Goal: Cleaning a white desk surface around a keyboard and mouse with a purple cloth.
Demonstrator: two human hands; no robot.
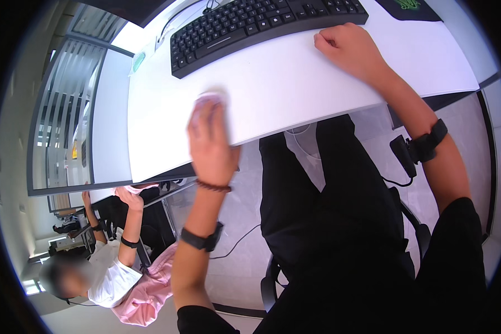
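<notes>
My left hand (208, 137) reaches over the left part of the white desk (271, 83), fingers pressed on a pinkish cloth (211, 98). Both hand and cloth are blurred; most of the cloth is hidden under the fingers. Just below the right end of a black keyboard (234, 35), my right hand (350, 52) rests on the desk, fingers curled into a loose fist. Nothing shows in it. A dark beaded bracelet (213, 186) circles my left wrist, and each forearm wears a black strap.
A black mouse pad (411, 6) with a green logo lies at the upper right. A small green and white item (137, 62) lies by the left partition (108, 117). Beyond that partition a person in a white shirt (112, 279) sits, one hand on a pink cloth (140, 188).
</notes>
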